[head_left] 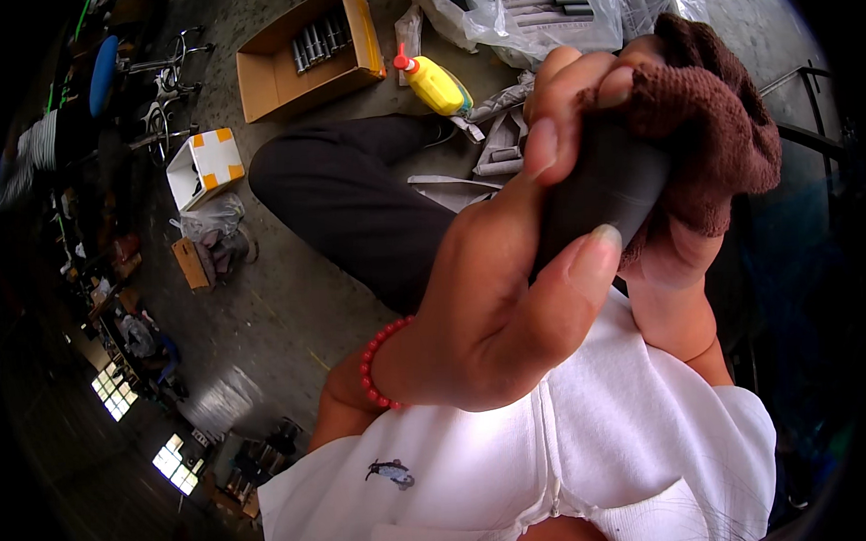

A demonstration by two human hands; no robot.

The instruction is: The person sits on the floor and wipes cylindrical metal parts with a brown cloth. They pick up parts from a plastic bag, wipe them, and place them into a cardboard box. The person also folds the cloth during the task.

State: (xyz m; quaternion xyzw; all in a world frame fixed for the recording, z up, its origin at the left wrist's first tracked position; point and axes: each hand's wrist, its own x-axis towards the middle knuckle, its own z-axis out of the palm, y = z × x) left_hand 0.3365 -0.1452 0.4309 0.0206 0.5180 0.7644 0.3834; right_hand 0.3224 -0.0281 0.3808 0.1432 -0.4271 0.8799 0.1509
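A dark grey, smooth cylindrical tube is held up close in front of my chest. My left hand, with a red bead bracelet at its wrist, is wrapped round it, the thumb pressed along its near side. A brown terry cloth is bunched against the far right side of the tube. My right hand grips the cloth round the tube, partly hidden by its folds. The ends of the tube are covered by my fingers and the cloth.
On the floor ahead are an open cardboard box with several metal tubes, a yellow spray bottle with a red top, and clear plastic bags round grey tubes. To the left stands a white box with orange tape. My bent leg lies between.
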